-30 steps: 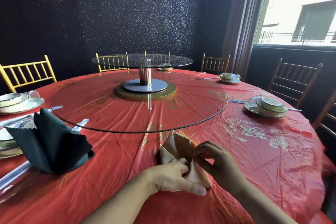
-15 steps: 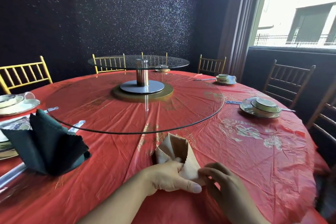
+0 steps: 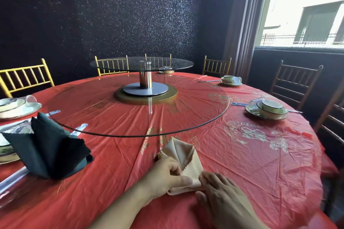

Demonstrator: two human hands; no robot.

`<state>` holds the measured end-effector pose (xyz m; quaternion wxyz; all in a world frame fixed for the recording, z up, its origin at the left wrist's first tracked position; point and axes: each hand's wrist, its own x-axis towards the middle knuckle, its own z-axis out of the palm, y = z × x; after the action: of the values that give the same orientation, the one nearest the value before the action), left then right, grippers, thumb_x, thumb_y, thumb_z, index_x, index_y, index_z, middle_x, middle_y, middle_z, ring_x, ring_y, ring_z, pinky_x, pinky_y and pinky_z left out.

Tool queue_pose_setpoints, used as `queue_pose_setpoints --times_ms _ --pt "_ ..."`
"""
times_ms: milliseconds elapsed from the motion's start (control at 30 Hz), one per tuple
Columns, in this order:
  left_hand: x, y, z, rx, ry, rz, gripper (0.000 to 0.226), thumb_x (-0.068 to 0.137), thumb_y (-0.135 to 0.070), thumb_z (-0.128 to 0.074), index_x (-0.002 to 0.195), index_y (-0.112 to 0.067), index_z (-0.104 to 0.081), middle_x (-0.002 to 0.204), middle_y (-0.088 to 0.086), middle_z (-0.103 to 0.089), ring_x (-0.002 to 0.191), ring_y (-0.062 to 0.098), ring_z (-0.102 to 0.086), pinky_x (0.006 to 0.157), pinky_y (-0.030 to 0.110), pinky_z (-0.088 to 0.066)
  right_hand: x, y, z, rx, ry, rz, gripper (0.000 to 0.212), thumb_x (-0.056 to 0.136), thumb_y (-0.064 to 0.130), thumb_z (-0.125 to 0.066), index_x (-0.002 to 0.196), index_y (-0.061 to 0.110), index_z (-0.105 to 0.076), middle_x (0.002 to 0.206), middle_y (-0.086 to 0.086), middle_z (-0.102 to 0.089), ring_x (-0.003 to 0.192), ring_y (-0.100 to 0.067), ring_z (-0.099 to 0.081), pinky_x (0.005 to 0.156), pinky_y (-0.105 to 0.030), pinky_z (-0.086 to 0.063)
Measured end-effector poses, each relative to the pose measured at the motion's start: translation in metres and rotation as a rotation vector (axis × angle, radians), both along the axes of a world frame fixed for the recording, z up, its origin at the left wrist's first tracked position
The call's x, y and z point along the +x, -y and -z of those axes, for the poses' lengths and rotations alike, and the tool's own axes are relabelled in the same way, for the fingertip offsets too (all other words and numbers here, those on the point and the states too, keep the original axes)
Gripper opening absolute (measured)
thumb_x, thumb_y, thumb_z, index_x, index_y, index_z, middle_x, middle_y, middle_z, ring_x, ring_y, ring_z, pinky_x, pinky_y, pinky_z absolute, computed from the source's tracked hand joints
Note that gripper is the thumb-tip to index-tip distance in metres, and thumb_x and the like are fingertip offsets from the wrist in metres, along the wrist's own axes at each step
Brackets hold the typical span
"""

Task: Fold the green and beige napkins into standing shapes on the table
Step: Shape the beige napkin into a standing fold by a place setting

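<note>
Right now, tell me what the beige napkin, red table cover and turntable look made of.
The beige napkin: woven cloth, matte, soft creases, zigzag-cut edge. The red table cover: probably thin plastic film, glossy, sharply wrinkled. The turntable: clear glass, cover shows through it.

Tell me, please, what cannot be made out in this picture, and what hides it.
Head view:
- Near folds of the beige napkin: covered by the left hand and right hand.
- Plate behind the green napkin: mostly hidden by it, cut by the left edge.
- Farthest place setting: too small, behind the glass tier.
</note>
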<state>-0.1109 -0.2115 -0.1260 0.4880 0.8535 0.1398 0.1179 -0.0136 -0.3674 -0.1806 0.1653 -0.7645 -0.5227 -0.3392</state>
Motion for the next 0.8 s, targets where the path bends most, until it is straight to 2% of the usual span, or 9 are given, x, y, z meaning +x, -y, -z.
queue_pose_setpoints --times_ms 200,367,433,500,567,633,667,733,800 --pt "-0.015 -0.002 0.015 0.349 0.000 -0.174 0.035 0.075 -0.040 -0.072 0.056 -0.027 -0.046 0.075 -0.012 -0.046 0.071 -0.002 -0.043 0.065 0.013 -0.033 -0.001 -0.001 0.000 -0.009 0.013 -0.010 0.071 0.097 0.048 -0.012 0.085 0.017 -0.075 0.088 0.007 -0.070 0.077 -0.010 -0.067 0.072 -0.022 -0.048" --pt "-0.022 -0.005 0.028 0.458 -0.014 -0.243 0.041 0.076 -0.052 -0.066 0.055 -0.023 -0.044 0.071 -0.008 -0.050 0.071 0.009 -0.051 0.069 0.026 -0.041 -0.001 0.000 -0.007 0.021 0.032 -0.014 0.070 0.098 0.048 -0.012 0.079 0.020 -0.074 0.082 0.010 -0.069 0.073 -0.008 -0.066 0.063 -0.018 -0.051" --pt "-0.026 -0.013 0.028 0.400 0.035 -0.272 0.038 0.075 -0.049 -0.068 0.056 -0.022 -0.050 0.070 -0.004 -0.057 0.069 0.008 -0.055 0.071 0.031 -0.046 -0.001 -0.002 -0.006 0.042 0.044 -0.012 0.069 0.098 0.047 -0.013 0.076 0.020 -0.073 0.079 0.009 -0.068 0.071 -0.009 -0.066 0.062 -0.019 -0.051" --pt "-0.032 -0.014 0.022 0.197 0.149 -0.229 0.038 0.068 -0.053 -0.072 0.060 -0.021 -0.053 0.062 -0.004 -0.059 0.057 0.001 -0.051 0.061 0.020 -0.042 0.001 -0.007 -0.004 0.052 0.065 0.002 0.061 0.097 0.045 -0.022 0.069 0.020 -0.070 0.071 0.009 -0.065 0.064 -0.011 -0.062 0.063 -0.019 -0.041" --pt "-0.035 -0.009 0.018 0.137 0.210 -0.142 0.039 0.057 -0.053 -0.077 0.067 -0.023 -0.053 0.063 -0.009 -0.055 0.057 -0.001 -0.048 0.058 0.014 -0.037 0.002 -0.013 -0.004 0.025 0.105 0.048 0.039 0.085 0.040 -0.042 0.058 0.022 -0.063 0.062 0.009 -0.059 0.057 -0.011 -0.056 0.062 -0.024 -0.033" --pt "-0.037 -0.003 0.021 0.303 0.195 -0.071 0.036 0.061 -0.039 -0.080 0.076 -0.028 -0.050 0.075 -0.014 -0.048 0.066 -0.002 -0.050 0.064 0.008 -0.036 0.003 -0.017 -0.005 -0.011 0.122 0.087 0.022 0.066 0.036 -0.052 0.049 0.023 -0.056 0.054 0.008 -0.054 0.051 -0.012 -0.053 0.061 -0.027 -0.030" --pt "-0.038 -0.001 0.024 0.430 0.203 -0.052 0.034 0.065 -0.037 -0.078 0.081 -0.029 -0.050 0.080 -0.017 -0.044 0.071 -0.005 -0.049 0.066 0.005 -0.035 0.002 -0.017 -0.005 -0.025 0.113 0.090 0.021 0.064 0.037 -0.054 0.048 0.023 -0.055 0.053 0.008 -0.053 0.050 -0.012 -0.052 0.060 -0.027 -0.030" --pt "-0.038 -0.003 0.025 0.620 0.241 -0.040 0.031 0.073 -0.037 -0.072 0.089 -0.031 -0.046 0.083 -0.024 -0.040 0.071 -0.012 -0.046 0.068 0.001 -0.031 0.002 -0.017 -0.005 -0.032 0.095 0.105 0.030 0.068 0.043 -0.048 0.048 0.023 -0.056 0.053 0.007 -0.054 0.050 -0.011 -0.054 0.057 -0.022 -0.034" --pt "-0.036 -0.005 0.024 0.720 0.259 -0.003 0.027 0.075 -0.034 -0.070 0.085 -0.029 -0.046 0.082 -0.026 -0.040 0.067 -0.012 -0.045 0.066 -0.002 -0.030 0.002 -0.016 -0.005 -0.032 0.078 0.115 0.037 0.071 0.047 -0.041 0.049 0.023 -0.058 0.054 0.008 -0.056 0.051 -0.010 -0.056 0.053 -0.021 -0.040"
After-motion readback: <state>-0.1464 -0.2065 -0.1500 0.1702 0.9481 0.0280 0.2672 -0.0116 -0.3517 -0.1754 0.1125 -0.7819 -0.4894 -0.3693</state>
